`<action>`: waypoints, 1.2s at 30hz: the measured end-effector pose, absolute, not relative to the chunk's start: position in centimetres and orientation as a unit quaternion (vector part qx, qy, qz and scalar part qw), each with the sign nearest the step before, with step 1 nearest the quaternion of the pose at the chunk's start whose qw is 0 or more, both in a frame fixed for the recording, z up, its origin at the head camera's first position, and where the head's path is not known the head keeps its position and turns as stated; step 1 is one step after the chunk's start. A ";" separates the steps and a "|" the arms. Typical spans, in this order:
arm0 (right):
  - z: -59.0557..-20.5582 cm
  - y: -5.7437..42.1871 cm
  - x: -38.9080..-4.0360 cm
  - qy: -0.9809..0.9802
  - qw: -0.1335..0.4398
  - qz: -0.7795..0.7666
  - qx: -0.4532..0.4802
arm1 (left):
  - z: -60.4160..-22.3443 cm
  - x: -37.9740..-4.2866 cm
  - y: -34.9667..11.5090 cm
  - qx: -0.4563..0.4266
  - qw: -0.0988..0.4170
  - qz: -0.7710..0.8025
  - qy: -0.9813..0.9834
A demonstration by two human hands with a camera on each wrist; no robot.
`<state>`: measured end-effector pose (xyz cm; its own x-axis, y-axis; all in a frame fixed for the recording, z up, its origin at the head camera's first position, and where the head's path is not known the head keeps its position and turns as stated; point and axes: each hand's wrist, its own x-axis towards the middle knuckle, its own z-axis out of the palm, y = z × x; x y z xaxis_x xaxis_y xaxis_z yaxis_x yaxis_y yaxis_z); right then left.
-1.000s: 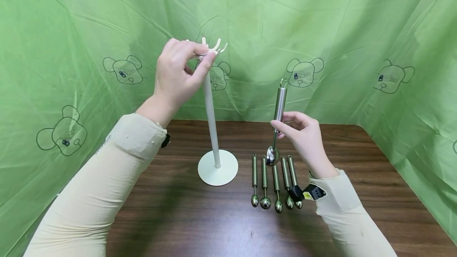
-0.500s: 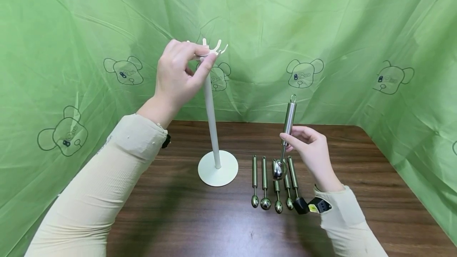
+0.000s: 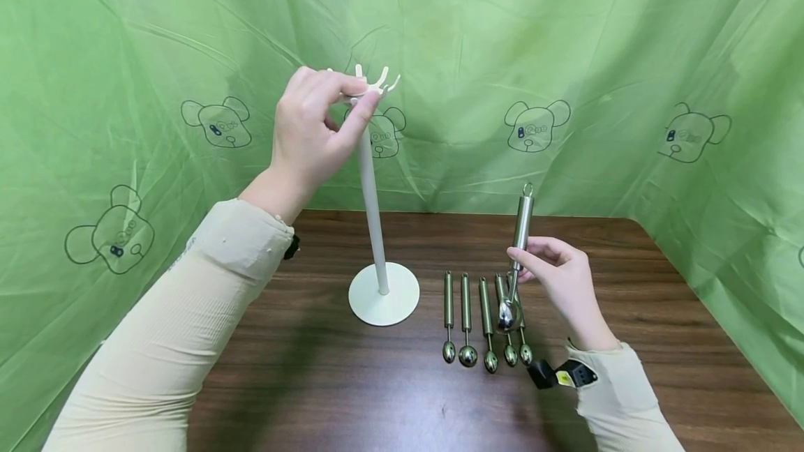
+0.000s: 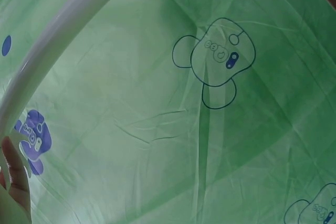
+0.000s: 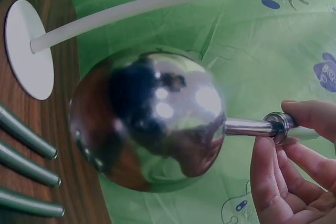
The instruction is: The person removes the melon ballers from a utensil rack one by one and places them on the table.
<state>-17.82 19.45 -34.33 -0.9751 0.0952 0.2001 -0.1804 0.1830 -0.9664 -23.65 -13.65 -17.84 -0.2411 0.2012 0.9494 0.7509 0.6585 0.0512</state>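
Note:
My left hand [image 3: 317, 114] pinches the hooked top of a white utensil stand [image 3: 372, 208] between thumb and fingers. The stand is upright, with a thin pole on a round base. In my right hand [image 3: 559, 277] is a shiny steel scoop [image 3: 523, 229], pinched at the lower handle, ring end up and round bowl down. The right wrist view shows the scoop's bowl [image 5: 149, 119] large, with thumb and fingers at the collar of the handle. Over the row of scoops [image 3: 485, 309] on the table, the held bowl overlaps the right-hand ones. No utensil hangs on the visible hooks [image 3: 380, 79].
Several smaller steel scoops lie side by side on the dark wooden table [image 3: 301, 382], handles pointing away. Green cloth [image 3: 452, 33] with printed bear heads encloses the back and sides. The stand's round base [image 3: 402, 298] is left of the row.
My right hand has moved down and to the right with the scoop, bringing its bowl over the right part of the row. The left hand stays on the stand's top.

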 end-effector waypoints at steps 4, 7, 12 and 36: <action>-35.0 20.2 -17.8 -0.769 0.105 0.630 0.023 | -17.9 -23.7 -13.6 -0.323 0.528 -0.262 -0.740; -35.4 20.8 -17.7 -0.780 0.100 0.618 0.019 | -17.8 -23.7 -13.6 -0.324 0.530 -0.262 -0.739; -36.2 21.8 -17.8 -0.800 0.077 0.595 0.012 | -17.8 -23.7 -13.7 -0.323 0.530 -0.265 -0.738; -41.2 25.4 -18.7 -0.843 -0.037 0.536 -0.013 | -17.9 -23.9 -13.5 -0.322 0.529 -0.277 -0.735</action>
